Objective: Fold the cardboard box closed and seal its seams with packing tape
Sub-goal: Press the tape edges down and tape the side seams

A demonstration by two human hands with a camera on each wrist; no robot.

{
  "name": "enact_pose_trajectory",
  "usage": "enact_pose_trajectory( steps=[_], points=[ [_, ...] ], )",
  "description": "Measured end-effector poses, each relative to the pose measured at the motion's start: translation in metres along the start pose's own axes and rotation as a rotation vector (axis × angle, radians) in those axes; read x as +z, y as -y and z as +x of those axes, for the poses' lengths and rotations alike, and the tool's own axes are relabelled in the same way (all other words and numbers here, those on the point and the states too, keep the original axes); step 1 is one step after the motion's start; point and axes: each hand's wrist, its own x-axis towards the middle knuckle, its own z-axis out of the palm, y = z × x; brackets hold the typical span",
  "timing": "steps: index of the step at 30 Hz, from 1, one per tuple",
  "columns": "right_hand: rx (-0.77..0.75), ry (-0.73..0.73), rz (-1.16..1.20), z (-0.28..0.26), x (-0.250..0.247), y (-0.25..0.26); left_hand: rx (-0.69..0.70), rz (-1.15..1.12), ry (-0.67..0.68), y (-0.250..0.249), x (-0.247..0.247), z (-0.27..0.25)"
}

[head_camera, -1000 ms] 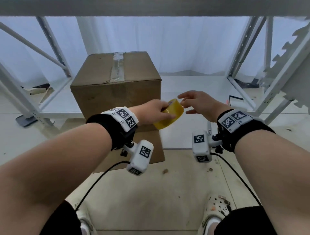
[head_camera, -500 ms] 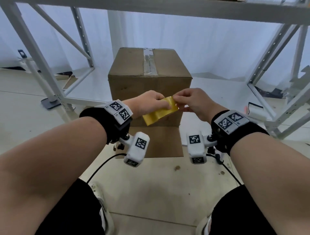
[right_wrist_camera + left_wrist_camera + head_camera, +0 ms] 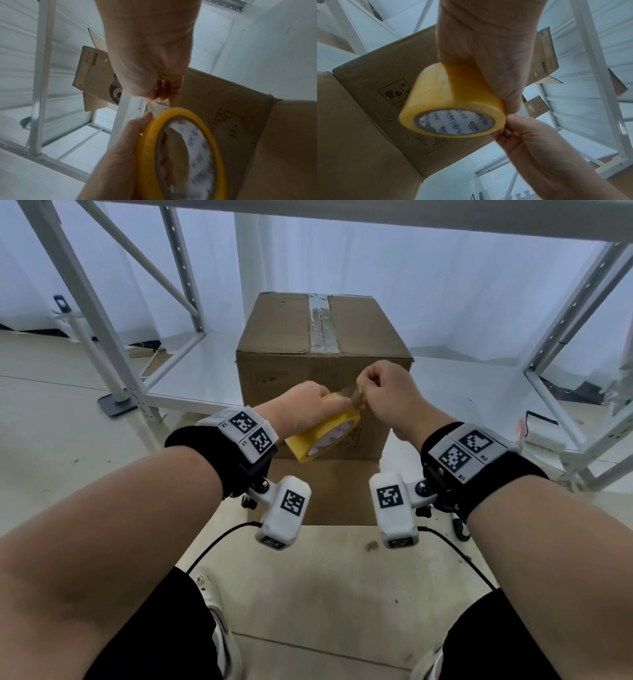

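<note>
Gripping the tape roll (image 3: 322, 433) in my left hand (image 3: 301, 409), fingers curled over its yellow outer band, I hold it at centre frame, in front of the box (image 3: 322, 364). The roll's core axis tilts toward lower right, printed core facing me. My right hand (image 3: 387, 395) pinches the loose tape end (image 3: 158, 105) at the roll's upper edge. The box stands upright at upper centre, its taped top seam (image 3: 322, 326) running away from me; one flap (image 3: 329, 491) lies flat toward me.

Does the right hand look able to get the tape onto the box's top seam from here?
Probably yes: right hand pinches the tape end off the roll just before the box, nothing between.
</note>
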Motion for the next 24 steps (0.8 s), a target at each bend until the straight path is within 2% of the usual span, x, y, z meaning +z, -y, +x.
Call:
enact_pose_trajectory(
  steps=[3,6,11,15,17,21,24],
  points=[
    [-0.087,0.03,-0.063,-0.001,-0.006,0.009,-0.037,0.108,-0.02,0.002,0.002,-0.001],
    [-0.154,0.09,-0.149,-0.003,-0.013,0.01,-0.005,0.2,-0.056,0.006,0.002,-0.003],
    [-0.305,0.215,-0.246,-0.012,-0.015,0.012,0.094,0.026,-0.036,0.013,0.014,-0.011],
    [-0.365,0.275,-0.293,-0.015,-0.016,0.017,0.255,-0.038,-0.145,0.011,0.015,-0.011],
    [-0.383,0.283,-0.309,-0.017,-0.018,0.016,0.281,-0.099,-0.183,0.009,0.015,-0.011],
    [-0.416,0.234,-0.349,-0.021,-0.021,0.008,0.258,-0.091,-0.229,-0.001,0.016,-0.012],
    [-0.415,0.042,-0.223,-0.024,-0.026,0.004,0.218,-0.044,-0.247,-0.006,0.015,-0.01]
  ],
)
